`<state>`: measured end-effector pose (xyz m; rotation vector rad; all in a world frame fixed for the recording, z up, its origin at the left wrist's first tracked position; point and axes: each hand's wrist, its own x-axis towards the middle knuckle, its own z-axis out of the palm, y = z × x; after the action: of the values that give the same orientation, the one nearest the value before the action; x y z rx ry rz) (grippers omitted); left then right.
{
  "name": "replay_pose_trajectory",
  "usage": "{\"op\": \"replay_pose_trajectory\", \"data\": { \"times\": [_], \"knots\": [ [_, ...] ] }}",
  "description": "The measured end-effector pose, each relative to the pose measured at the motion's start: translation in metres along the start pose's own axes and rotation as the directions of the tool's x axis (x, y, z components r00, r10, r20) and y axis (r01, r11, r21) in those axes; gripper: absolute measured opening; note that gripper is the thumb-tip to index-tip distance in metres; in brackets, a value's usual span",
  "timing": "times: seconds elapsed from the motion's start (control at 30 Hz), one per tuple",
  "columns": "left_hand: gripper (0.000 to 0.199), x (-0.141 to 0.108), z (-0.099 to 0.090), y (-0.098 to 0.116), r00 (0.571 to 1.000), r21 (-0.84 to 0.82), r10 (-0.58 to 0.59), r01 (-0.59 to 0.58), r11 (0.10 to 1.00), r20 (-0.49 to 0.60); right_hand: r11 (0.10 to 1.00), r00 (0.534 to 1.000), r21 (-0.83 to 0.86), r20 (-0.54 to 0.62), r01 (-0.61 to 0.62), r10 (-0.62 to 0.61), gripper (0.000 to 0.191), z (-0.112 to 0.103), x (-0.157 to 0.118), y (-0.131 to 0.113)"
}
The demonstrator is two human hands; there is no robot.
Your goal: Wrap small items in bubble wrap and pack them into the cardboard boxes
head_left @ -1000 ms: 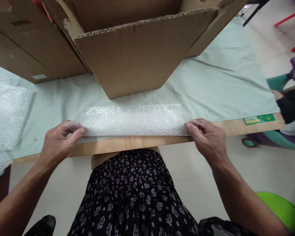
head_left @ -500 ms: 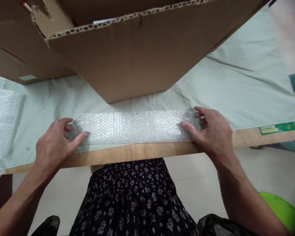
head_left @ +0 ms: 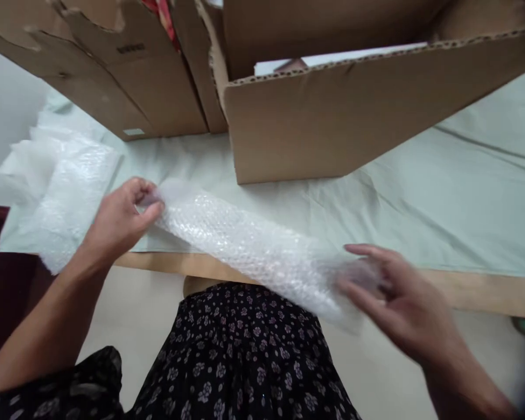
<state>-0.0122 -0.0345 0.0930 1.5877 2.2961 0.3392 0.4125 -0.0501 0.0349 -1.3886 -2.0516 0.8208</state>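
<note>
"What's changing here?"

"The wrap's angle, by the look of it. The table has a pale cloth over it, and the near box stands open on that, just beyond the wrap."

"And the other box?"

"To the left of the near one. A pile of more bubble wrap lies in front of it, close to the left hand."

"So where's the wrap itself?"

"Aslant between the hands: its left end is over the cloth, its right end past the table's wooden edge, above the dress. It seems to be swinging or turning; the right hand and that end are blurred."

"What does that mean for the hold?"

"I'd say the left hand is the anchor: thumb and fingers pinch the corner there."

"And the right fingers?"

"Spread, with the thumb apart from them. The end is right by them, but I can't tell whether they grip it."
</note>
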Motion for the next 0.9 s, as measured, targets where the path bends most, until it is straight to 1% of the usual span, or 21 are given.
{"op": "replay_pose_trajectory", "data": {
  "times": [0.07, 0.13, 0.17, 0.23, 0.3, 0.33, 0.37, 0.4, 0.43, 0.5, 0.53, 0.57, 0.6, 0.63, 0.67, 0.73, 0.8, 0.83, 0.9],
  "knots": [
    [0.031, 0.022, -0.014, 0.0, 0.992, 0.079, 0.093, -0.087, 0.993, -0.085, 0.992, 0.992, 0.086, 0.083, 0.092, -0.099, 0.055, 0.028, -0.009, -0.027],
    [0.037, 0.054, -0.02, 0.006, 0.973, 0.18, 0.212, -0.192, 0.965, -0.094, 0.972, 0.976, 0.187, 0.137, 0.143, -0.169, 0.071, 0.064, -0.015, -0.052],
    [0.038, 0.073, -0.019, 0.01, 0.965, 0.227, 0.253, -0.231, 0.946, -0.075, 0.958, 0.97, 0.241, 0.146, 0.154, -0.192, 0.076, 0.082, -0.016, -0.064],
    [0.044, 0.108, -0.008, 0.019, 0.941, 0.274, 0.336, -0.317, 0.908, -0.027, 0.936, 0.965, 0.311, 0.146, 0.164, -0.217, 0.079, 0.114, -0.017, -0.08],
    [0.036, 0.131, 0.009, 0.027, 0.922, 0.295, 0.372, -0.329, 0.897, -0.104, 0.929, 0.967, 0.33, 0.128, 0.169, -0.221, 0.072, 0.136, -0.015, -0.088],
    [0.037, 0.134, 0.019, 0.029, 0.904, 0.301, 0.405, -0.351, 0.887, -0.138, 0.929, 0.969, 0.333, 0.119, 0.165, -0.215, 0.067, 0.142, -0.013, -0.09],
    [0.038, 0.13, 0.029, 0.029, 0.881, 0.301, 0.435, -0.371, 0.878, -0.184, 0.927, 0.972, 0.342, 0.117, 0.154, -0.205, 0.062, 0.145, -0.012, -0.09],
    [0.037, 0.119, 0.039, 0.027, 0.851, 0.292, 0.471, -0.4, 0.869, -0.233, 0.923, 0.973, 0.357, 0.122, 0.141, -0.196, 0.056, 0.147, -0.01, -0.09],
    [0.035, 0.102, 0.048, 0.023, 0.812, 0.275, 0.512, -0.444, 0.853, -0.281, 0.918, 0.972, 0.377, 0.137, 0.126, -0.189, 0.049, 0.146, -0.008, -0.089],
    [0.025, 0.056, 0.062, 0.011, 0.717, 0.221, 0.617, -0.577, 0.787, -0.324, 0.903, 0.964, 0.422, 0.195, 0.086, -0.183, 0.036, 0.142, -0.005, -0.087],
    [0.02, 0.032, 0.067, 0.004, 0.675, 0.174, 0.665, -0.648, 0.742, -0.319, 0.895, 0.956, 0.442, 0.234, 0.06, -0.18, 0.032, 0.138, -0.003, -0.087],
    [0.018, 0.009, 0.072, -0.002, 0.642, 0.111, 0.708, -0.712, 0.693, -0.294, 0.887, 0.946, 0.461, 0.272, 0.032, -0.175, 0.029, 0.134, -0.002, -0.087],
    [0.018, -0.011, 0.075, -0.008, 0.63, 0.028, 0.732, -0.753, 0.658, -0.26, 0.878, 0.935, 0.479, 0.314, -0.006, -0.164, 0.027, 0.129, 0.0, -0.088],
    [0.018, -0.026, 0.078, -0.013, 0.636, -0.067, 0.738, -0.765, 0.64, -0.225, 0.866, 0.921, 0.497, 0.361, -0.056, -0.147, 0.025, 0.123, 0.002, -0.089],
    [0.018, -0.036, 0.079, -0.017, 0.653, -0.164, 0.731, -0.758, 0.632, -0.198, 0.848, 0.904, 0.519, 0.407, -0.109, -0.133, 0.023, 0.116, 0.004, -0.09],
    [0.023, -0.045, 0.08, -0.023, 0.716, -0.362, 0.682, -0.682, 0.636, -0.15, 0.782, 0.861, 0.584, 0.492, -0.216, -0.13, 0.021, 0.103, 0.014, -0.091],
    [0.041, -0.043, 0.077, -0.029, 0.78, -0.56, 0.619, -0.557, 0.614, -0.097, 0.672, 0.832, 0.673, 0.534, -0.309, -0.152, 0.029, 0.093, 0.029, -0.092],
    [0.051, -0.041, 0.075, -0.032, 0.802, -0.646, 0.593, -0.487, 0.587, -0.066, 0.606, 0.832, 0.722, 0.527, -0.333, -0.171, 0.038, 0.092, 0.039, -0.093],
    [0.067, -0.04, 0.073, -0.035, 0.833, -0.758, 0.553, -0.374, 0.535, -0.02, 0.494, 0.863, 0.803, 0.471, -0.334, -0.182, 0.053, 0.097, 0.063, -0.093]
  ]
}}
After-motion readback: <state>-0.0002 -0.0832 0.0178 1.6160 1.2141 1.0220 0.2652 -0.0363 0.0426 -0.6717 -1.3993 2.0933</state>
